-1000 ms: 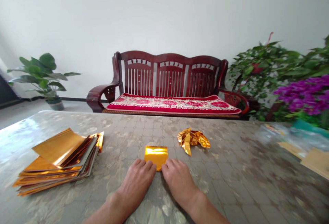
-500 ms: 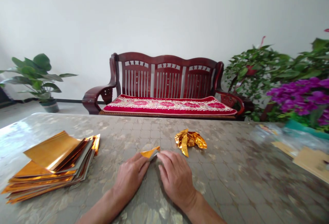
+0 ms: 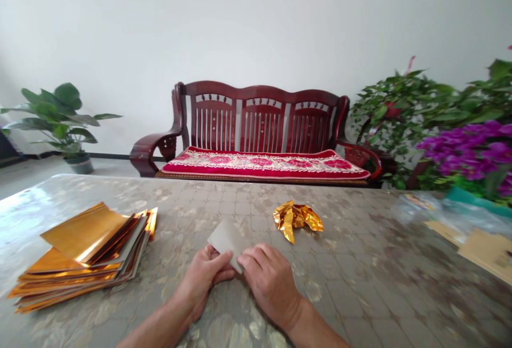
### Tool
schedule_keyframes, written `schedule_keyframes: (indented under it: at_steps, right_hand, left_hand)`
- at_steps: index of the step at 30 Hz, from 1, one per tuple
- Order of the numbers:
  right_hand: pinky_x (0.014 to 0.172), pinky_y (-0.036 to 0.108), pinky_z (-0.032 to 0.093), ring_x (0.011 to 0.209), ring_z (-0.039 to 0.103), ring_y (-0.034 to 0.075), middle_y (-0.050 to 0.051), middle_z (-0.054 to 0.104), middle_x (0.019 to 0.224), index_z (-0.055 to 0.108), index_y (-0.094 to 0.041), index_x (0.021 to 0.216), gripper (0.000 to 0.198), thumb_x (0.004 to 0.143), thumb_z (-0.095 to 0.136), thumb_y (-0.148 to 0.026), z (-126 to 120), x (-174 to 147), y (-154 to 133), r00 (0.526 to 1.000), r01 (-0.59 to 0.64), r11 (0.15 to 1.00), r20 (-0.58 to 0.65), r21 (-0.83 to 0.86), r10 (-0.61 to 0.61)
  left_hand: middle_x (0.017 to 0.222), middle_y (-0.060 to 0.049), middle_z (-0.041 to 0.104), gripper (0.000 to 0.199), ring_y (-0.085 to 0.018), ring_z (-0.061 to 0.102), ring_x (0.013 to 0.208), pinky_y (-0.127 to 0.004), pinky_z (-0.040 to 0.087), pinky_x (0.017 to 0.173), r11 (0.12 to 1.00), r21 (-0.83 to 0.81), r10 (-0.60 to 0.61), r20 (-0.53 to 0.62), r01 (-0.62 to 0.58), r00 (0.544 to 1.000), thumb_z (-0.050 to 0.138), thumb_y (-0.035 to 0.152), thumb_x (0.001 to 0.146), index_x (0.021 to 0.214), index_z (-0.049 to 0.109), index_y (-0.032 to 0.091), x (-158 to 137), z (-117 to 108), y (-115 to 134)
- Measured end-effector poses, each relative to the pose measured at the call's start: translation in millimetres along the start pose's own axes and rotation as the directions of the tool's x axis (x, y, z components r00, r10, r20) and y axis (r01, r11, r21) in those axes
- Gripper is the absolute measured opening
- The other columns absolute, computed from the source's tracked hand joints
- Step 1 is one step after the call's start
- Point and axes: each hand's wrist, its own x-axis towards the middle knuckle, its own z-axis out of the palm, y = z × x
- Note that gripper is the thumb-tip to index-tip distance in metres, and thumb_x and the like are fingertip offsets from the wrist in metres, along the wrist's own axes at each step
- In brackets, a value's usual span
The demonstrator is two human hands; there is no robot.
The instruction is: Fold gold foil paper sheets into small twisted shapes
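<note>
Between my two hands is a small sheet of foil paper (image 3: 227, 239), its dull grey side facing me and one corner pointing away. My left hand (image 3: 204, 276) pinches its left edge, thumb on top and fingers underneath. At the lower right corner of the sheet, the bent fingers of my right hand (image 3: 270, 281) are closed on it. A crumpled, folded gold foil piece (image 3: 295, 219) lies on the table beyond my right hand. To the left sits a loose stack of gold foil paper (image 3: 80, 260), its sheets fanned unevenly, some grey side up.
The table (image 3: 352, 284) has a glossy patterned cover. Plastic bags (image 3: 460, 217) and brown card (image 3: 486, 255) lie at its right side. Behind it stands a dark wooden bench (image 3: 260, 119) with a red cushion. Potted plants (image 3: 68, 113) and purple flowers (image 3: 468, 148) flank the bench.
The foil paper has turned from showing a gold strip to showing its grey face. My left hand has rolled so its thumb lies on top; the right fingers have shifted slightly downward.
</note>
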Motion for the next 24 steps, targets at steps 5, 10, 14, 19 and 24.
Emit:
schedule_keyframes:
  at_steps: [5, 10, 14, 19, 24]
  right_hand:
    - [0.076, 0.030, 0.042, 0.083, 0.057, 0.018, 0.001, 0.068, 0.088, 0.063, -0.022, 0.094, 0.014, 0.096, 0.050, -0.016, -4.3, -4.6, 13.7, 0.998, -0.028, 0.999, -0.049, -0.042, 0.026]
    - [0.073, 0.027, 0.043, 0.079, 0.061, 0.016, 0.002, 0.068, 0.087, 0.063, -0.021, 0.094, 0.018, 0.094, 0.048, -0.010, -3.0, -11.0, 25.4, 0.997, -0.075, 0.997, -0.003, 0.019, 0.075]
    - [0.077, 0.024, 0.045, 0.085, 0.063, 0.015, 0.003, 0.068, 0.091, 0.062, -0.020, 0.096, 0.022, 0.090, 0.049, -0.004, -1.6, -14.9, 28.7, 0.992, -0.121, 0.987, 0.037, 0.107, 0.118]
    - [0.077, 0.024, 0.044, 0.085, 0.063, 0.015, 0.002, 0.068, 0.093, 0.063, -0.021, 0.096, 0.024, 0.087, 0.050, -0.002, -0.7, -17.4, 31.1, 0.982, -0.157, 0.978, 0.124, 0.138, 0.140]
    - [0.077, 0.029, 0.039, 0.086, 0.058, 0.017, 0.001, 0.067, 0.089, 0.064, -0.023, 0.094, 0.013, 0.090, 0.057, -0.013, -3.6, -15.7, 27.8, 0.973, -0.126, 0.991, 0.199, 0.040, 0.115]
  left_hand:
    - [0.076, 0.000, 0.064, 0.048, -0.013, 0.067, 0.068, -0.021, 0.057, 0.063, 0.995, 0.099, 0.008, -0.020, -0.006, 1.000, 0.078, 0.031, 0.072, 0.109, 0.053, 0.016, 6.1, -6.5, 0.1]
    - [0.107, -0.004, 0.062, 0.060, -0.015, 0.068, 0.078, -0.031, 0.057, 0.076, 0.719, 0.550, 0.410, 0.160, -0.426, 0.898, 0.062, 0.018, 0.079, 0.134, 0.041, 0.025, 13.8, -21.6, -6.1]
    - [0.131, -0.006, 0.049, 0.042, -0.017, 0.064, 0.093, -0.033, 0.054, 0.084, 0.140, 0.813, 0.546, 0.413, -0.565, 0.729, 0.053, 0.013, 0.085, 0.123, 0.057, 0.031, 14.4, -29.9, -7.9]
    - [0.120, -0.004, 0.057, 0.021, -0.016, 0.063, 0.087, -0.027, 0.051, 0.073, -0.240, 0.822, 0.493, 0.562, -0.517, 0.665, 0.052, 0.017, 0.093, 0.105, 0.066, 0.028, 13.0, -31.5, -1.3]
    - [0.091, -0.001, 0.065, 0.015, -0.018, 0.059, 0.081, -0.030, 0.044, 0.071, -0.416, 0.756, 0.394, 0.651, -0.506, 0.648, 0.054, 0.024, 0.096, 0.097, 0.069, 0.026, 8.9, -28.1, 1.6]
